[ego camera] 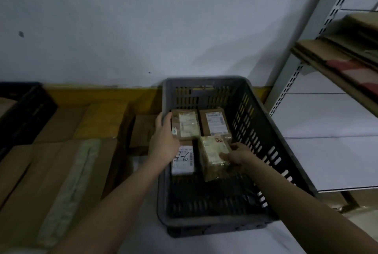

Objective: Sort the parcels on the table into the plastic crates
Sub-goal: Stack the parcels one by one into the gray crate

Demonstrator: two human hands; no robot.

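Nearest us, our left hand [163,139] curls its fingers over the left wall of the grey crate [266,131], where three labelled parcels [214,123] lie flat, while our right hand [235,154] pinches a fourth, plastic-wrapped parcel [213,156] tilted just above them.

- front-left parcel [182,159] in the grey crate [266,131]: white label with a handwritten mark, reads roughly "7-6", can't be sure
- other three parcels: printed labels with barcodes, text too blurred to read
- cardboard boxes [61,163] left of the crate: no legible print
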